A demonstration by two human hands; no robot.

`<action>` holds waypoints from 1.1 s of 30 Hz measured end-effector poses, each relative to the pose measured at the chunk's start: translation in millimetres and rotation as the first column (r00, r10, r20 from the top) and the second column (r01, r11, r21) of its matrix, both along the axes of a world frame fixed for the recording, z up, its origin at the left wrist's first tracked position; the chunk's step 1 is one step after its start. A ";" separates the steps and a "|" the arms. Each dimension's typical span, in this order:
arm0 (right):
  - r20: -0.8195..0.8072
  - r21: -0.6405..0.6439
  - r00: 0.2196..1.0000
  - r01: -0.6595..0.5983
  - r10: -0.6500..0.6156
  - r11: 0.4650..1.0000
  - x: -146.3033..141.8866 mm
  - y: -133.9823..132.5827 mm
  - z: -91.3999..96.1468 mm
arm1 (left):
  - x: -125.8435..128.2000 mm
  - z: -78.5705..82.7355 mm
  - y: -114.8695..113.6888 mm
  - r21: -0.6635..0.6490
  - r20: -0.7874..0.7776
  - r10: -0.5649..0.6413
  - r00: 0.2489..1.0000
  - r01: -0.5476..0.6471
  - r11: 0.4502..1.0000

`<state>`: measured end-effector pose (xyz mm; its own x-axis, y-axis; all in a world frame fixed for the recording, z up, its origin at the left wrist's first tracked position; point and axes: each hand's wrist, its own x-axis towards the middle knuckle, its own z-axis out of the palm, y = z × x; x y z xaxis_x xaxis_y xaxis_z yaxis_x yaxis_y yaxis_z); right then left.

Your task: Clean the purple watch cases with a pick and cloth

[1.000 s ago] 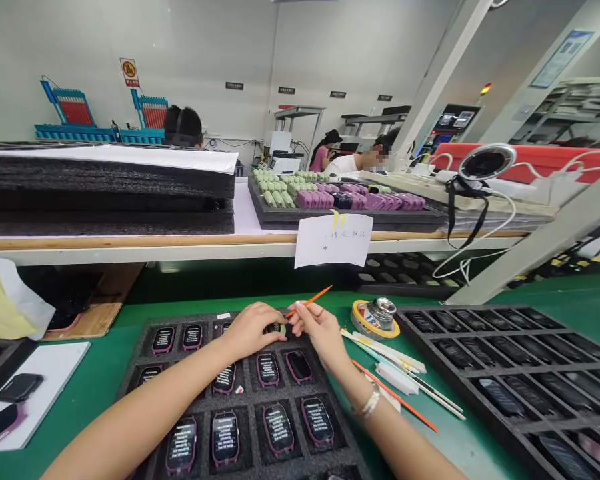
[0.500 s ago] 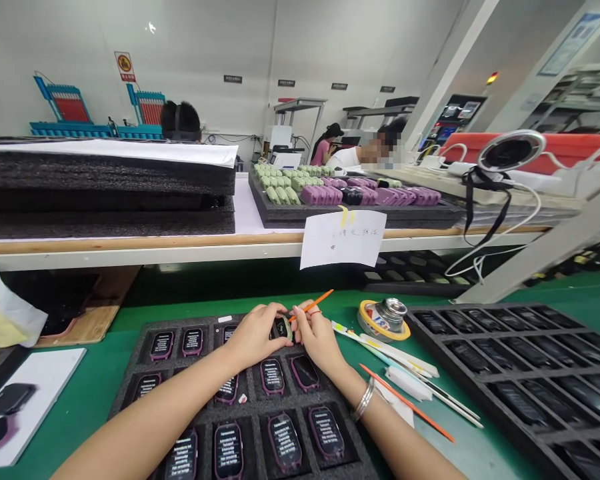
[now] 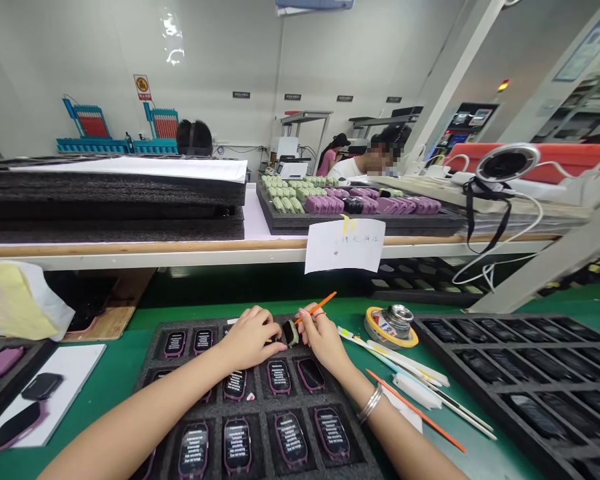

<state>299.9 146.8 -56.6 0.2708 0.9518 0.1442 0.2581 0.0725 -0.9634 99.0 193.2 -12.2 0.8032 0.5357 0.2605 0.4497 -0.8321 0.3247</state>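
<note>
My left hand (image 3: 253, 339) is closed, its fingers and thumb around a small dark watch body with a pale green edge (image 3: 292, 335). Part of that watch is hidden by the fingers. Pinched in my right hand (image 3: 324, 339) is a thin orange stick (image 3: 325, 302), its lower end at the watch. Both hands are above the far edge of a black foam tray (image 3: 270, 415). Purple-framed watches, such as one with lit text (image 3: 279, 377), lie in its pockets; another (image 3: 312, 373) has a dark screen.
Right of my hands stand a tape roll holding a metal-topped bottle (image 3: 391, 325), several thin sticks, and a second orange stick (image 3: 420, 415). A foam tray of dark units (image 3: 510, 373) lies farther right. Behind, a shelf (image 3: 270, 252) carries foam stacks and green and purple cases. People sit beyond.
The watch has tilted and turned between my hands, with its green edge now facing right. My right hand still holds the orange stick. The camera view has shifted slightly.
</note>
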 end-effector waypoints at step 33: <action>-0.023 0.094 0.954 -0.294 0.298 0.951 -37.8 -3.2 4.5 | -32.3 -9.4 -5.3 -0.176 0.180 0.135 0.975 -0.103 0.979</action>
